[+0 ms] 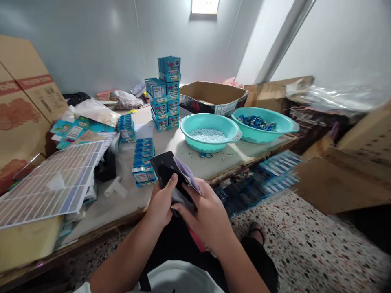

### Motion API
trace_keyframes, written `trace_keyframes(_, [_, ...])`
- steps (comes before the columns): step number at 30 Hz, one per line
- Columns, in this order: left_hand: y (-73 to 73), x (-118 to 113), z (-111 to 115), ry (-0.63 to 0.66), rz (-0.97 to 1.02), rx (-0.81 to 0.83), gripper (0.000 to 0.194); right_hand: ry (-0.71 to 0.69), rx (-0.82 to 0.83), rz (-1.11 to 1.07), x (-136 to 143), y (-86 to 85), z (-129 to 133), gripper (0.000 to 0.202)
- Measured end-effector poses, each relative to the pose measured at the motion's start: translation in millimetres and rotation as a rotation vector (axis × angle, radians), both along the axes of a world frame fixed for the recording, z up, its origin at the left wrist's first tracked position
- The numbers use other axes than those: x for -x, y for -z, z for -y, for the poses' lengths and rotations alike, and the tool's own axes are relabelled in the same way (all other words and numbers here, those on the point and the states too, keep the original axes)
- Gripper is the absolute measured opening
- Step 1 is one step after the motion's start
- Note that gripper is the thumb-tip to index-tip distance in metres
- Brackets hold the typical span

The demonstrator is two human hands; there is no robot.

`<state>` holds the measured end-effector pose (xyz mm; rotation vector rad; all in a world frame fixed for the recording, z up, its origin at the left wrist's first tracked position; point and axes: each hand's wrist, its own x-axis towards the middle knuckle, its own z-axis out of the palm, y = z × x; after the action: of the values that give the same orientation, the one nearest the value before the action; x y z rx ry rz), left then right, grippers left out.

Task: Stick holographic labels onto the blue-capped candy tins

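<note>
My left hand point(161, 201) is closed around a black phone point(162, 163), its thumb lying along the dark face. From the other side my right hand point(207, 211) grips the phone's lower end, fingers bent over its edge. A thin pale purple piece point(190, 174), perhaps a phone cover, stands along the phone's right side, next to my right fingers. The phone is tilted above the front edge of the table. Just beyond my left hand is a display box of blue packets point(144, 169). My palms hide part of the phone.
Stacked blue candy boxes point(166, 99) stand farther back. A turquoise basin point(209, 142) holds pale tablets; another basin point(262, 136) holds blue wrapped pieces. Printed sheets point(55, 183) and a large carton point(24, 110) are at left, an open cardboard box point(214, 95) behind. Blue packaging lies under the table's right side.
</note>
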<state>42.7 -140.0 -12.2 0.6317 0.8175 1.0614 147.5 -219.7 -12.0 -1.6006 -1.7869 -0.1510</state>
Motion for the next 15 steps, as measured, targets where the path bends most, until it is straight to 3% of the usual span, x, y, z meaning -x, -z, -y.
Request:
trace_keyframes(5, [6.0,2.0,-0.5,0.047,0.024,0.004,0.074,-0.012,-0.078,-0.048,2.0,16.9,-3.7,0.025])
trace_keyframes(11, [0.4,19.3,-3.3,0.248,0.139,0.207,0.082,0.086,-0.215,-0.119,-3.3,18.7,-3.5,0.022])
trace_keyframes(15, [-1.8,48.2,-7.7,0.164,0.155,0.161,0.08,0.181,-0.21,-0.145,-12.9,12.2,-7.4,0.019])
